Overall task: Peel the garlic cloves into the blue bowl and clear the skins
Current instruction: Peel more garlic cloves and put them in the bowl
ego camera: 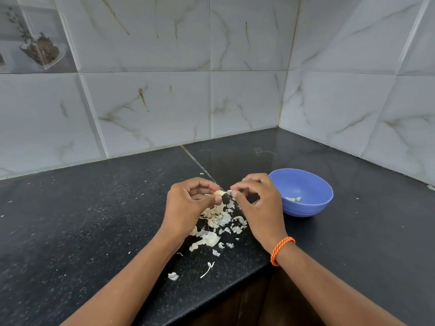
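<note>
My left hand pinches a pale garlic clove between thumb and forefinger above the counter. My right hand pinches a bit of skin at the clove's right end. Below both hands lies a heap of papery garlic skins. The blue bowl stands just right of my right hand, upright, with a few peeled cloves in its bottom.
The black speckled counter runs into a corner of marble-patterned wall tiles. Stray skin scraps lie near the counter's front edge. An orange bracelet is on my right wrist.
</note>
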A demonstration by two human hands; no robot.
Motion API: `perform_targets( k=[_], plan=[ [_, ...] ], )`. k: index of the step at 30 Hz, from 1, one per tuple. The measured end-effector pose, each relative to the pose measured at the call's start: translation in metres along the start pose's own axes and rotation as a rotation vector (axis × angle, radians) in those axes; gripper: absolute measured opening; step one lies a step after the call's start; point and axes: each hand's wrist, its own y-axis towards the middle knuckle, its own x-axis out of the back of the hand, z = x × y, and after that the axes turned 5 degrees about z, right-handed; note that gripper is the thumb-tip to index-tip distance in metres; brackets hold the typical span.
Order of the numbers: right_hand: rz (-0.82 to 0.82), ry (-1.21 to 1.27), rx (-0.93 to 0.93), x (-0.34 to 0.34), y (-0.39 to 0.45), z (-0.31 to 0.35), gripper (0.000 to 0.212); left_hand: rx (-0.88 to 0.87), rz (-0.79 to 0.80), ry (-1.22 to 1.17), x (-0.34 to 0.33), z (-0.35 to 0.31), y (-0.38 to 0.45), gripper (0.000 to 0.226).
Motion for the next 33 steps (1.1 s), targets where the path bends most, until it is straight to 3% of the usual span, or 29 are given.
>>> perform_targets(
  k=[4,7,11,17,33],
  plan=[
    [0.027,0.054,-0.049,0.002,0.001,0.000,0.018,-0.017,0.005,0.025,0.001,0.002,0.002,0.021],
    [0.062,0.062,-0.047,0.002,0.001,-0.001,0.011,-0.032,0.007,0.035,0.001,0.002,0.001,0.020],
    [0.127,0.084,-0.027,0.000,-0.002,-0.002,0.026,-0.043,-0.018,0.061,-0.001,0.003,0.001,0.018],
    [0.161,0.104,-0.027,-0.007,-0.005,0.003,0.008,-0.072,-0.026,0.095,-0.005,0.002,0.000,0.016],
    [0.086,-0.101,0.048,-0.008,-0.006,0.001,0.007,-0.070,0.036,0.119,-0.011,0.004,-0.003,0.012]
  ],
)
